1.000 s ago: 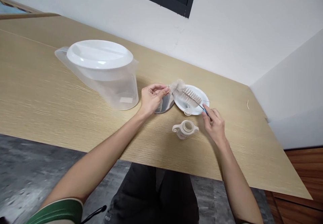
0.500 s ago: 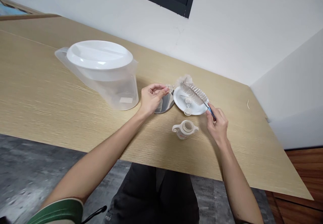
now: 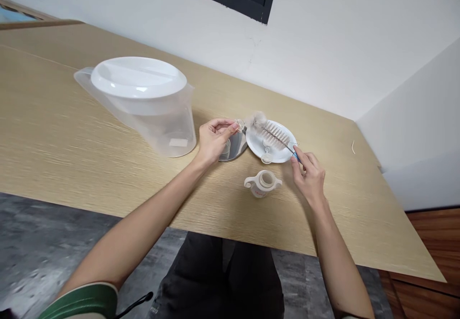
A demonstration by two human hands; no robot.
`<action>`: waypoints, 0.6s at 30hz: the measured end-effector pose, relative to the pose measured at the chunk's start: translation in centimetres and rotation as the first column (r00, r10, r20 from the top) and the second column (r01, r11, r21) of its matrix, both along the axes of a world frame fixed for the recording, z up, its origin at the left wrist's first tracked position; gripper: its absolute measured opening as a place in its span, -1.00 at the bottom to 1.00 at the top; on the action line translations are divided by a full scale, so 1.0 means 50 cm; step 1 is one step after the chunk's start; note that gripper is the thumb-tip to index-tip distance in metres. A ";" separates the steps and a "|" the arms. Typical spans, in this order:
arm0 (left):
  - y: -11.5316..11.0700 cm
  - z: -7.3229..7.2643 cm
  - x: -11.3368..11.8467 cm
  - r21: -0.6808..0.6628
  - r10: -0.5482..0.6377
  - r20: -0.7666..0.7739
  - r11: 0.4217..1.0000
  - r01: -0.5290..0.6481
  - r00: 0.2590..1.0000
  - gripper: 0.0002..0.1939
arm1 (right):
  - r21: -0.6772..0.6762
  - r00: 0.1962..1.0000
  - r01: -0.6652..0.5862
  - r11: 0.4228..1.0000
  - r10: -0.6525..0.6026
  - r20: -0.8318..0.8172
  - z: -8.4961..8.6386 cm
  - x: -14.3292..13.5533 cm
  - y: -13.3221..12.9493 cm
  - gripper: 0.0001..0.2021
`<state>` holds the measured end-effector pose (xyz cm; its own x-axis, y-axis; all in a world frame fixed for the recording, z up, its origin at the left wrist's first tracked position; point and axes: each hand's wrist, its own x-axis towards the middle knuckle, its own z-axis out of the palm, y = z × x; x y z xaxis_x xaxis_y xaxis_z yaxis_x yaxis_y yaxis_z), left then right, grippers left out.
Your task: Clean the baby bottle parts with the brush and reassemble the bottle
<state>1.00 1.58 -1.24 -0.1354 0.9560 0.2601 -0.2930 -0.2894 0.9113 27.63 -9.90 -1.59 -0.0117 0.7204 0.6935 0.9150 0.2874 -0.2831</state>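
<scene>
Because its core is thin twisted wire with soft bristles, the bottle brush (image 3: 270, 133) probably weighs very little and flexes easily, so the blue handle end is the sensible place to hold it. From the head view, the right hand (image 3: 309, 177) pinches that handle between closed fingertips, just right of the white plate (image 3: 258, 147). The brush lies slanted over the plate, white bristles along the wire and a fluffy grey tuft at the tip on the plate's left edge. Beside that tuft, the left hand (image 3: 213, 139) is closed on a small clear piece (image 3: 240, 125), apparently a teat; it looks soft, light and possibly slippery. A shiny lid (image 3: 235, 146) lies left of the plate, a two-handled bottle collar (image 3: 263, 183) in front, and a lidded clear jug (image 3: 143, 101) well to the left.
</scene>
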 end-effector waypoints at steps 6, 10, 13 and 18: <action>-0.001 0.000 0.002 0.014 -0.024 0.025 1.000 0.024 0.999 -0.51 | 0.079 0.998 -0.049 0.996 0.052 -0.042 0.003 -0.008 0.000 -0.66; -0.002 0.001 0.000 0.036 -0.031 -0.016 0.999 0.032 0.999 -0.50 | 0.074 0.995 -0.099 0.992 0.096 0.035 -0.004 -0.013 0.001 -0.67; -0.004 0.003 -0.001 0.050 -0.022 -0.034 0.998 0.024 0.999 -0.50 | 0.089 0.990 -0.083 0.993 0.072 0.117 -0.007 -0.009 0.001 -0.67; -0.004 0.003 0.001 0.036 -0.046 -0.005 0.998 0.046 0.999 -0.52 | 0.103 0.994 0.013 0.995 -0.024 0.107 -0.001 0.001 0.002 -0.68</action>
